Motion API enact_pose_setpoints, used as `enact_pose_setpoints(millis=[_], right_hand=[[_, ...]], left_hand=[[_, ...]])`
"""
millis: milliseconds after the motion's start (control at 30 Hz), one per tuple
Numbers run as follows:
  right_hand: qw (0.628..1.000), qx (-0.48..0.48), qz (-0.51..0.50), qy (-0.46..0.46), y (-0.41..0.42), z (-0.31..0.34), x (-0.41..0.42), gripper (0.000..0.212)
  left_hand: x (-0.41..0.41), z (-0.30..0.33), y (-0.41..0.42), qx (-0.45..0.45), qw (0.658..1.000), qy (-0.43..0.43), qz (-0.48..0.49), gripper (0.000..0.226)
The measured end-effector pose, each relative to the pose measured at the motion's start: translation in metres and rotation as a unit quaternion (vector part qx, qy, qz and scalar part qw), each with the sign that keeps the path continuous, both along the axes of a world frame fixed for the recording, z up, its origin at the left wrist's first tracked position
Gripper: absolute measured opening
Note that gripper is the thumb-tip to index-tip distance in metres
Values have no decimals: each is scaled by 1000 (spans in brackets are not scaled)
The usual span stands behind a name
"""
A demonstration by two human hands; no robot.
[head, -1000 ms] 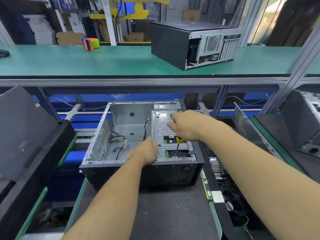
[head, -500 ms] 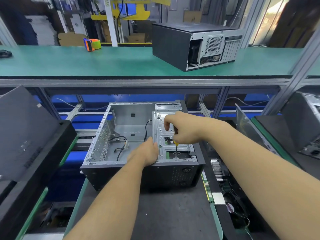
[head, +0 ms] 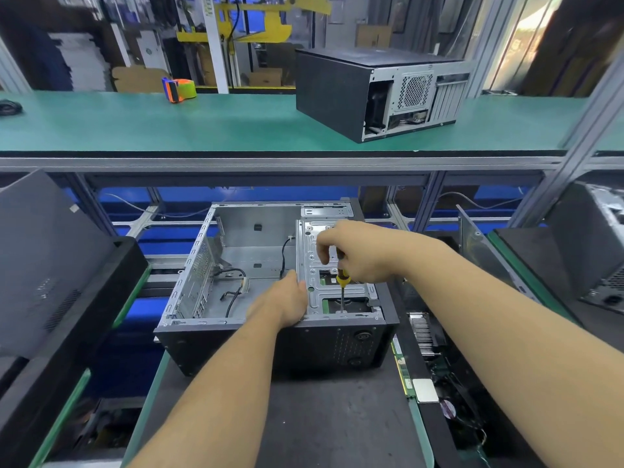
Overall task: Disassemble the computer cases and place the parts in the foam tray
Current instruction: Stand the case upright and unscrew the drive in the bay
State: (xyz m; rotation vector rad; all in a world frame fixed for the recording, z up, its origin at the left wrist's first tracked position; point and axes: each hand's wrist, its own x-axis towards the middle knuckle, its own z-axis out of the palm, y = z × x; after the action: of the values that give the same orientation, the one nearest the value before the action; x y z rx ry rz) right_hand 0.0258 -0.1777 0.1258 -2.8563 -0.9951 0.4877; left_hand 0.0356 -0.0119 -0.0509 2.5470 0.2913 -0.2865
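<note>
The open grey steel computer case with a black front panel (head: 236, 265) lies on its side on the dark lower bench (head: 320, 417), dead ahead of you at twelve o'clock, its side panel off and loose black cables (head: 233, 298) on its floor. At the case's three o'clock end sits the perforated silver drive-bay bracket (head: 312, 265). Your right hand (head: 358, 255) is over that bracket, fingers curled round the yellow-and-black handle of a slim screwdriver (head: 342, 285), which stands nearly upright with its tip down near the bracket's six o'clock edge; whether the tip sits in a screw is hard to make out. Your left hand (head: 287, 298) rests on the bracket's nine o'clock edge, fingers bent over the metal and gripping it.

At four o'clock from the case, a green circuit board with a silver chip (head: 422, 390) lies in a black tray. On the green upper shelf (head: 169, 126), a closed black computer case (head: 371, 92) stands at one o'clock, and an orange-and-green tape dispenser (head: 179, 89) at eleven o'clock.
</note>
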Motion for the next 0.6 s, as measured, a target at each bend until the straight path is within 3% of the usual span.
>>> enact_pose_setpoints(millis=[67, 133, 200, 300, 500, 600], right_hand=[[1000, 5, -3, 27, -1, 2, 0, 36], [999, 6, -22, 33, -1, -1, 0, 26], [998, -18, -54, -6, 2, -4, 0, 19], [987, -103, -53, -107, 5, -8, 2, 29], [997, -16, -22, -75, 3, -12, 4, 5], [999, 7, -18, -33, 0, -7, 3, 16]], left_hand=[[0, 0, 0, 0, 1000, -1, 2, 21], [-1, 0, 0, 0, 1000, -3, 3, 20], [-1, 1, 0, -5, 1000, -1, 5, 20], [-1, 2, -1, -7, 1000, 3, 6, 20], [-3, 1, 1, -4, 1000, -5, 3, 28], [-2, 0, 1, -5, 1000, -5, 2, 26]])
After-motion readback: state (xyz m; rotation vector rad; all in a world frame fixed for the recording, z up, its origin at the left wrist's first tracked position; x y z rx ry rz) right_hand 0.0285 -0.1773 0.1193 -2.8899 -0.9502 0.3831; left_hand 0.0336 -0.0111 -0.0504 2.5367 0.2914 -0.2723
